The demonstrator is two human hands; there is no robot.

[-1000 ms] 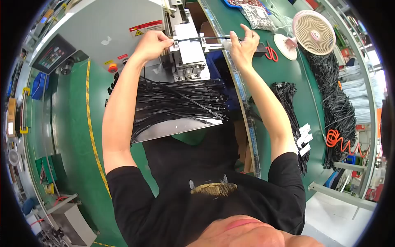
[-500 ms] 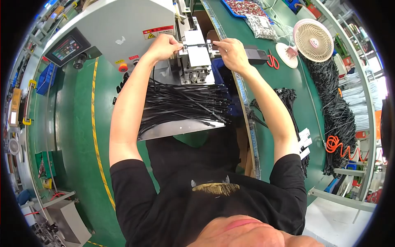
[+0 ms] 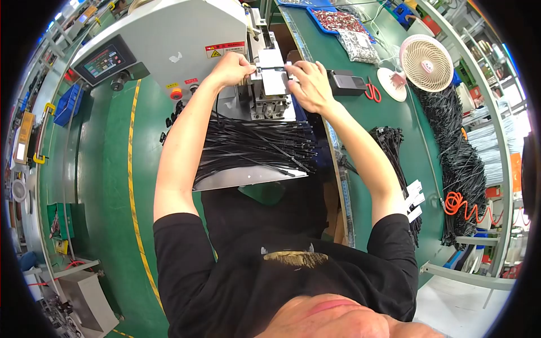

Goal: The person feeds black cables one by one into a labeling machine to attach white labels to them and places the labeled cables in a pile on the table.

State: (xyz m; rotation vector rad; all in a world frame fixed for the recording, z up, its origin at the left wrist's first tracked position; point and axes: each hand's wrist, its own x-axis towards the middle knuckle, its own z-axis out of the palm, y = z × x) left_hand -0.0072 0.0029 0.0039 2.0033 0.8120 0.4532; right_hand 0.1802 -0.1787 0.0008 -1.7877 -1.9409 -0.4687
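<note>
Across the white-topped fixture (image 3: pixel 275 83), black strip (image 3: pixel 273 68), hands (image 3: pixel 230 70) apart at its hidden ends, grip unclear

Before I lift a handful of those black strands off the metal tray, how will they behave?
The black strands will probably flex rather than stay rigid, since several lie curved. They may snag and drag neighbours along, as many cross each other. Each is likely light, being so thin.

The cables (image 3: pixel 253 142) are black, the floor (image 3: pixel 104 225) green.
</note>
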